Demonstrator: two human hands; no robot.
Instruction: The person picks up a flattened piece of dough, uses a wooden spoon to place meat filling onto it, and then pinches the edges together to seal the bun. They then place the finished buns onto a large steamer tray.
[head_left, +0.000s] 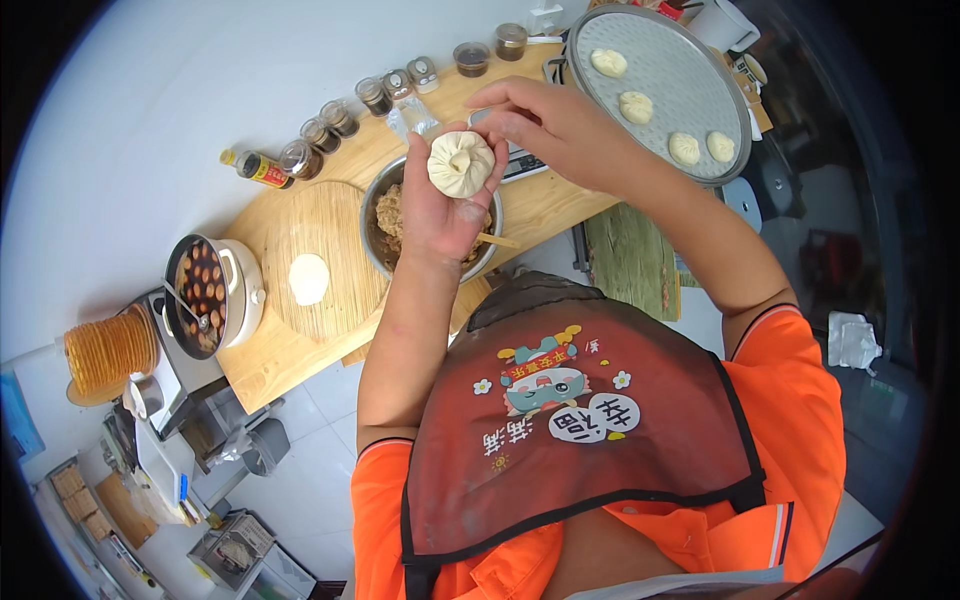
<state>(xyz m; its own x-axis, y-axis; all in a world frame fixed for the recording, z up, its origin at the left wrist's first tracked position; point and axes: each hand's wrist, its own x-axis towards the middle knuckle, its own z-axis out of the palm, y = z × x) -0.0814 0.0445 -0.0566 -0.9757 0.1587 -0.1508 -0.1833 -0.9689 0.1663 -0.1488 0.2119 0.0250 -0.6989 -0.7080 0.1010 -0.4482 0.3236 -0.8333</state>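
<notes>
A pleated, uncooked dough bun (460, 165) rests in the upturned palm of my left hand (442, 221), fingers curled around its sides. Its gathered top faces up. My right hand (551, 127) is just beyond and to the right of the bun, fingers apart and holding nothing; whether a fingertip touches my left fingers I cannot tell. Below my left hand stands a metal bowl (368, 225) of minced filling (390, 214), partly hidden, with a wooden stick (499, 240) over its rim. A flat dough round (308, 279) lies on a round wooden board (337, 225) to the left.
Several shaped buns (636, 108) sit on a large round steamer tray (675, 75) at the far right. A kitchen scale (521, 165) stands behind the bowl. Jars (340, 118) and a sauce bottle (262, 169) line the wall. A pot (241, 289) of eggs in dark liquid stands left.
</notes>
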